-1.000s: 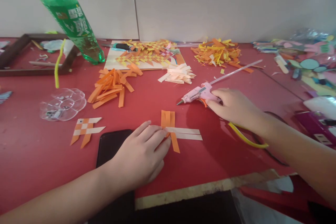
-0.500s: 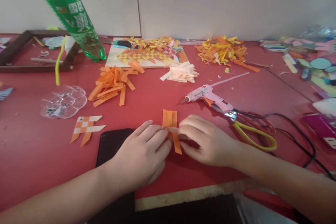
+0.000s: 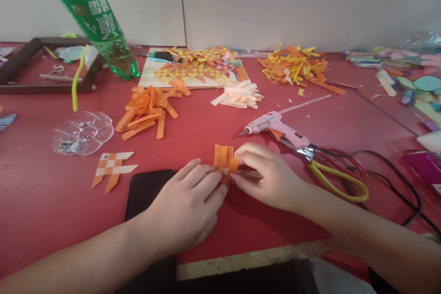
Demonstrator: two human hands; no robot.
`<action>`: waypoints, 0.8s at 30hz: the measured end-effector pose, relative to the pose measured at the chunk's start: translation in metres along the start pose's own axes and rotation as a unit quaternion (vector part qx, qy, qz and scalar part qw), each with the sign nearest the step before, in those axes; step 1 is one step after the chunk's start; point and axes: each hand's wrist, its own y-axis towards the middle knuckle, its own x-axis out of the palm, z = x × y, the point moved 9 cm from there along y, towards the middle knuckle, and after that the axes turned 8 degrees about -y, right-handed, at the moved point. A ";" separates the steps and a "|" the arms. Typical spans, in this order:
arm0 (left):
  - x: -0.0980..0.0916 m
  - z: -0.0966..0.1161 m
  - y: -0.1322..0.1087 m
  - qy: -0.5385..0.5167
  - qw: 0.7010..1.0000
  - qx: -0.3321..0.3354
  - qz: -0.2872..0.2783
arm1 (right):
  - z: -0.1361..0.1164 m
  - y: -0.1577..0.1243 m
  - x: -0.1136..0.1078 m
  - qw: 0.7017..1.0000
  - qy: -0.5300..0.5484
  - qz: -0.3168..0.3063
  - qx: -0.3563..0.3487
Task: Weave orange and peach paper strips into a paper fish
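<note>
On the red table lies a small weave of orange paper strips crossed with pale strips. My left hand lies flat, fingers stretched out, pressing the weave's left side. My right hand pinches an orange strip end and folds it up over the weave. A pink glue gun lies just behind my right hand, with no hand on it.
Yellow-handled scissors and a black cord lie right of the glue gun. A dark phone lies under my left wrist. A finished woven piece, a clear tray, orange strips, pale strips, scraps and a green bottle lie farther back.
My right hand let go of the glue gun and came to the weave. It now folds the lower orange strip end upward. My left hand has stayed in place.
</note>
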 end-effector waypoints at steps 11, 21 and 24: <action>0.000 0.001 0.001 0.003 1.000 0.000 -0.006 | 0.012 -0.002 0.003 0.999 -0.016 0.035 0.030; -0.003 0.001 0.005 -0.009 1.000 -0.002 -0.006 | 0.012 0.001 0.001 0.998 -0.009 0.039 0.042; 0.000 0.000 0.004 -0.012 1.000 -0.006 -0.013 | 0.013 0.001 0.001 0.998 0.004 0.043 0.054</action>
